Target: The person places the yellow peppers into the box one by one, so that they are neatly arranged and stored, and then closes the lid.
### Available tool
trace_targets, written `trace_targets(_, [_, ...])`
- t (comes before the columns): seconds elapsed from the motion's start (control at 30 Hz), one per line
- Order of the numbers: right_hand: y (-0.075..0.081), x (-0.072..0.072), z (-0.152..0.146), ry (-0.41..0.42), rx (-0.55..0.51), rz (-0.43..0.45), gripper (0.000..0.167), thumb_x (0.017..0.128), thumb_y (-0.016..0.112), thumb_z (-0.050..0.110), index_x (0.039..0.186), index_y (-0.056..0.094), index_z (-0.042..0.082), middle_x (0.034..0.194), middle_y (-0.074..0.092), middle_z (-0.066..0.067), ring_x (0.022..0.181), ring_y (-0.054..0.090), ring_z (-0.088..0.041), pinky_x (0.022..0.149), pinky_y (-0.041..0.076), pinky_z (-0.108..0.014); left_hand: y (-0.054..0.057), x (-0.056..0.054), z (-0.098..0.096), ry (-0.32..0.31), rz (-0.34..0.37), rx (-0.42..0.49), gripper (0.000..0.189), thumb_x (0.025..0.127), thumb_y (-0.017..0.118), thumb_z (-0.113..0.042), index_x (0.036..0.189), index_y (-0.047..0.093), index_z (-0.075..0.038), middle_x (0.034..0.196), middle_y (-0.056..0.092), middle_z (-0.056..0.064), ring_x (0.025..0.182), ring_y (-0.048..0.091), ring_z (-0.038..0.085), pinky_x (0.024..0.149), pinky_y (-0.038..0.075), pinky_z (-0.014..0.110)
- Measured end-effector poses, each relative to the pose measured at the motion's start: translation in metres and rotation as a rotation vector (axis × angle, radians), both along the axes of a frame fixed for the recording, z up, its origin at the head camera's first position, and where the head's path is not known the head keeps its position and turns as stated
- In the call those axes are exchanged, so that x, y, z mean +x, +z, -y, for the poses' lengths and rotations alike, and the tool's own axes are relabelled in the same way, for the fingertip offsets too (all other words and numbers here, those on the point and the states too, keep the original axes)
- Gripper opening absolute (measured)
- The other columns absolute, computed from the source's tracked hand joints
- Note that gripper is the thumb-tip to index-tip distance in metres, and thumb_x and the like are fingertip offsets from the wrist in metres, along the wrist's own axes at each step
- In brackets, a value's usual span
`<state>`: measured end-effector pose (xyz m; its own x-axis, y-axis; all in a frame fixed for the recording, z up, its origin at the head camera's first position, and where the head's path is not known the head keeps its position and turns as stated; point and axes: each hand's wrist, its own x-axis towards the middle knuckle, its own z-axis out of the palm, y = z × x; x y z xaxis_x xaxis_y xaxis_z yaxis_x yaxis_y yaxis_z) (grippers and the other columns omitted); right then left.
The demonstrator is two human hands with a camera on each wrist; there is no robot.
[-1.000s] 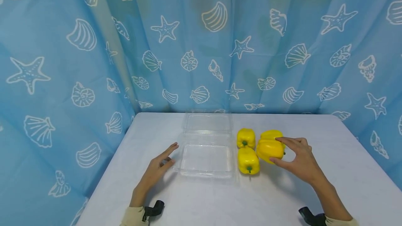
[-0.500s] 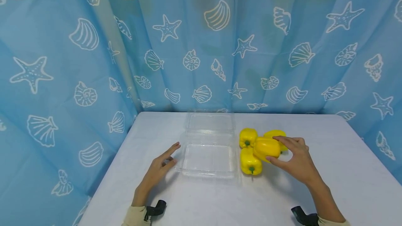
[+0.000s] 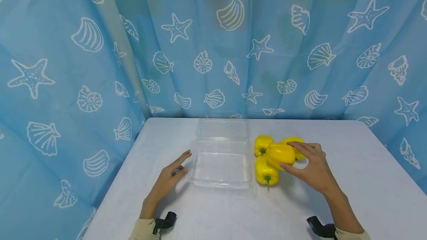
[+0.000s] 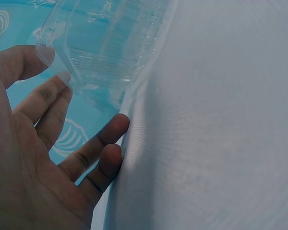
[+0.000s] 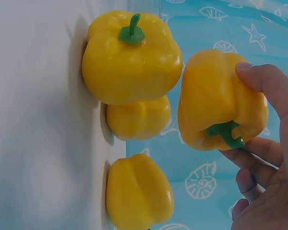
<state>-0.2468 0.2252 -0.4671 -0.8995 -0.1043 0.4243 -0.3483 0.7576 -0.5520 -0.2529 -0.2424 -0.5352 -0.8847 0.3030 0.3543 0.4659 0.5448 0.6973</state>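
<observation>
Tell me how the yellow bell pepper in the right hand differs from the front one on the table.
The held bell pepper is off the table, pinched by the right hand; the front bell pepper rests on the table. The held bell pepper's stem points to the person's right; the front bell pepper's stem points toward the person. Both are glossy yellow with green stems.

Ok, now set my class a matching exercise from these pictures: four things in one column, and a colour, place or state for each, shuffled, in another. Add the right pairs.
Things
1. Container
2. Right grip
3. Curtain
4. Left grip

Descriptions
A. Blue and patterned
B. At the container's edge
C. Clear, lying open on the table
D. Holding a yellow pepper

Right pairs: 1-C, 2-D, 3-A, 4-B
</observation>
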Motion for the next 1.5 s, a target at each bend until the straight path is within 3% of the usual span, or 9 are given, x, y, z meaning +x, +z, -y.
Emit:
trace_targets(0.5, [0.007, -0.003, 0.013, 0.026, -0.004, -0.017, 0.07, 0.076, 0.087, 0.045, 0.133, 0.063, 0.013, 0.132, 0.06, -0.013, 0.109, 0.038, -0.03, 0.079, 0.027, -0.049, 0.0, 0.0, -0.001, 0.003, 0.005, 0.007, 0.053, 0.101, 0.06, -0.013, 0.152, 0.046, -0.017, 0.157, 0.04, 0.001, 0.092, 0.061, 0.014, 0.078, 0.05, 0.035])
trace_targets(1.07, [0.005, -0.014, 0.031, 0.07, -0.005, -0.028, 0.07, 0.076, 0.086, 0.045, 0.133, 0.062, 0.012, 0.131, 0.06, -0.016, 0.114, 0.037, -0.034, 0.085, 0.027, -0.052, 0.0, -0.001, 0.0, -0.002, -0.001, -0.008, 0.053, 0.101, 0.059, -0.014, 0.153, 0.045, -0.018, 0.157, 0.039, 0.0, 0.093, 0.06, 0.013, 0.077, 0.05, 0.033])
trace_targets(1.27, [0.005, -0.016, 0.035, 0.068, 0.0, 0.005, 0.072, 0.076, 0.085, 0.047, 0.135, 0.061, 0.012, 0.134, 0.058, -0.017, 0.117, 0.036, -0.036, 0.093, 0.024, -0.064, -0.002, -0.001, 0.001, 0.006, 0.005, -0.012, 0.053, 0.102, 0.059, -0.015, 0.153, 0.045, -0.019, 0.158, 0.039, 0.0, 0.093, 0.06, 0.013, 0.078, 0.05, 0.034])
trace_targets(1.4, [0.005, -0.017, 0.038, 0.065, 0.001, 0.023, 0.073, 0.076, 0.085, 0.049, 0.135, 0.061, 0.013, 0.135, 0.058, -0.016, 0.118, 0.036, -0.036, 0.093, 0.027, -0.07, -0.001, 0.0, 0.001, 0.017, 0.018, -0.007, 0.054, 0.101, 0.06, -0.015, 0.152, 0.045, -0.022, 0.157, 0.039, -0.003, 0.093, 0.06, 0.013, 0.078, 0.05, 0.035])
trace_targets(1.5, [0.005, -0.017, 0.039, 0.062, 0.008, 0.024, 0.074, 0.076, 0.085, 0.05, 0.135, 0.061, 0.013, 0.135, 0.058, -0.015, 0.119, 0.036, -0.036, 0.089, 0.034, -0.065, -0.001, -0.001, 0.0, 0.02, 0.014, -0.014, 0.054, 0.101, 0.06, -0.016, 0.152, 0.046, -0.023, 0.157, 0.039, -0.003, 0.094, 0.06, 0.012, 0.079, 0.05, 0.035])
